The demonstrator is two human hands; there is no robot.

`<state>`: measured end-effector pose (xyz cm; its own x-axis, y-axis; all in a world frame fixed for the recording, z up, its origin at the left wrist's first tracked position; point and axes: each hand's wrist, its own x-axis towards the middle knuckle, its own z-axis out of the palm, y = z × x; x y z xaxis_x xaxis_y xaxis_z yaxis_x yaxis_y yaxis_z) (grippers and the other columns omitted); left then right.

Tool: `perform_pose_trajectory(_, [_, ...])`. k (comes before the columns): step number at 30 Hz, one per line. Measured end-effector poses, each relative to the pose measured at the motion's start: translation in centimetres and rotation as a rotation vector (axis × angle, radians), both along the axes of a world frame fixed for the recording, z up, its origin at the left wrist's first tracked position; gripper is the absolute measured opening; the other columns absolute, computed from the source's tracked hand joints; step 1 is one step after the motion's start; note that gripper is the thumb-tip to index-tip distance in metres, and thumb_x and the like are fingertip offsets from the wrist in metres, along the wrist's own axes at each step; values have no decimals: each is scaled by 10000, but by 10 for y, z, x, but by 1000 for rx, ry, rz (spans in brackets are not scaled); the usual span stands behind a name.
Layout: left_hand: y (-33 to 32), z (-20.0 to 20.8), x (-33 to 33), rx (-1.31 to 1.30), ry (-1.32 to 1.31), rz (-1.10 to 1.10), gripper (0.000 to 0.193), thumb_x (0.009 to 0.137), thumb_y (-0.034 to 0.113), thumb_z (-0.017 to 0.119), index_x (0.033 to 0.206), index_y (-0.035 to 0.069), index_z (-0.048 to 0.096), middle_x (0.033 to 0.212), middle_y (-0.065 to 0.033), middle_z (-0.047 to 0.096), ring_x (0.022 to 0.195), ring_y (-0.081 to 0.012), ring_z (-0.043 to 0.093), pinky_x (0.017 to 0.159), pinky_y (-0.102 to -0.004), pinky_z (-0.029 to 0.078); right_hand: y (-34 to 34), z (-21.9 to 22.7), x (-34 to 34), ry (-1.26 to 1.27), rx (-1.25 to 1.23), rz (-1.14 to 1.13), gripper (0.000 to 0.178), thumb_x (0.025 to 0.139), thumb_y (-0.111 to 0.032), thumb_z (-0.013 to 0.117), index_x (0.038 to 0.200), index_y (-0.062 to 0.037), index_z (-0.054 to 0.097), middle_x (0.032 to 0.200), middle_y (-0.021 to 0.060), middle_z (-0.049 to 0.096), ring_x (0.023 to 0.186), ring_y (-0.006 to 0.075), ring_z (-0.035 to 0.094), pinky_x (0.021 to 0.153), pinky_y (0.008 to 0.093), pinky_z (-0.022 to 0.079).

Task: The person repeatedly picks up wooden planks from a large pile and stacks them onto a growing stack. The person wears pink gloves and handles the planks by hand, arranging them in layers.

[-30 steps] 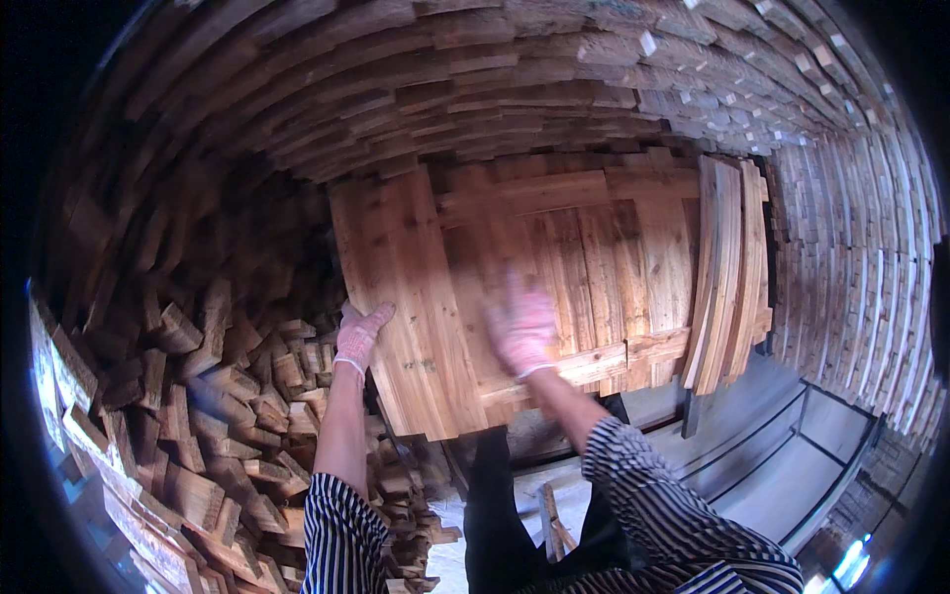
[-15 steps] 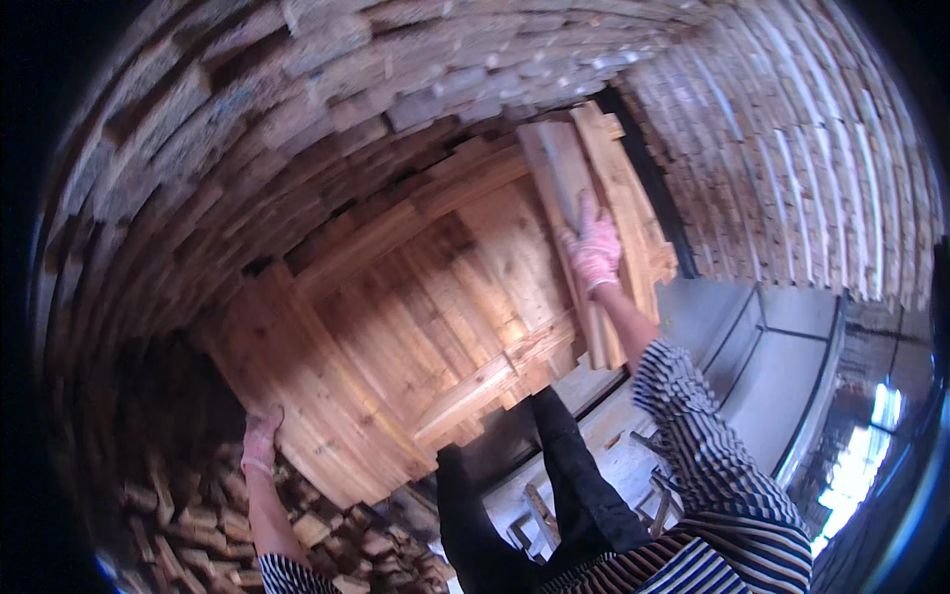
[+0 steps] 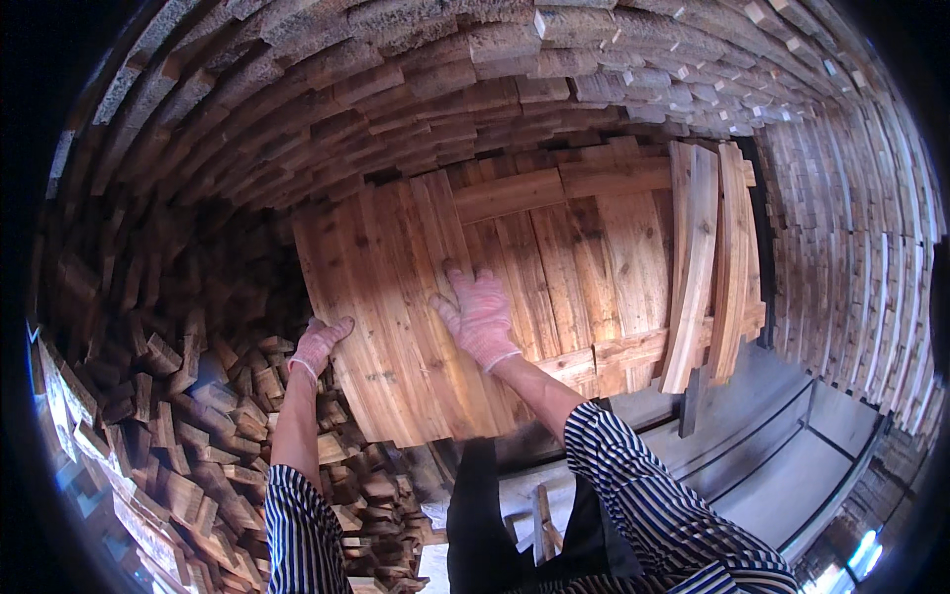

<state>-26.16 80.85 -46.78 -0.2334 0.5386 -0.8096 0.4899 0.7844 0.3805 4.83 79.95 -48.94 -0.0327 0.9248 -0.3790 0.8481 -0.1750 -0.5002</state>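
A row of light-brown wooden boards [image 3: 371, 297] lies side by side at the left of a broad wooden layer before me. My left hand [image 3: 319, 348], in a pale pink glove, grips the leftmost board's outer edge, its thumb on top and its other fingers partly hidden. My right hand [image 3: 482, 319], gloved alike, lies with spread fingers on the right part of this row. Right of it, lower boards [image 3: 554, 267] show, with a crosswise board [image 3: 510, 195] along the far side. Two loose boards [image 3: 695, 262] rest across the layer's right end.
Stacked planks [image 3: 426, 109] form a high wall at the far side, and another stack [image 3: 841, 267] rises at the right. Jumbled short wood pieces [image 3: 213, 436] fill the lower left. A pale surface with a dark metal frame [image 3: 762, 436] lies at the lower right.
My right hand has left the boards at the right end and now lies on the left row. My left hand stays at the left edge. The view has turned and shifted.
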Motion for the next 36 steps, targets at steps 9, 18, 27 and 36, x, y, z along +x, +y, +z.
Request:
perform_pose_trajectory(9, [-33, -66, -49, 64, 6, 40, 888, 832, 400, 824, 1465, -80, 429, 1393, -184, 593, 1238, -270, 592, 1071, -344, 451, 19, 26, 292, -692, 170, -564, 913, 849, -448, 759, 1597, -216, 290, 1471, 363, 416, 1308, 517, 480, 1082, 551, 431])
perform_pose_trajectory(18, [-35, -32, -60, 57, 81, 43, 849, 822, 400, 830, 1444, -47, 465, 1329, -164, 638, 1164, -260, 625, 1013, -338, 475, -10, 27, 206, -401, 282, -381, 709, 831, -403, 765, 1452, -188, 498, 1171, 277, 613, 980, 410, 636, 820, 509, 523])
perform_pose_trajectory(27, [-15, -27, -15, 131, -33, 92, 848, 800, 371, 852, 1405, -81, 467, 1304, -162, 637, 1124, -257, 624, 974, -340, 491, -29, -12, 81, -10, 246, -196, 767, 869, -445, 701, 1502, -91, 451, 1352, 328, 538, 1202, 461, 568, 1005, 517, 473])
perform_pose_trajectory(36, [-30, -58, -39, 169, -61, 67, 862, 832, 422, 841, 1420, -75, 451, 1306, -172, 637, 1135, -254, 631, 964, -344, 507, -22, 3, 321, -436, 103, -514, 801, 843, -459, 759, 1542, -237, 437, 1202, 291, 592, 1112, 447, 597, 950, 487, 490])
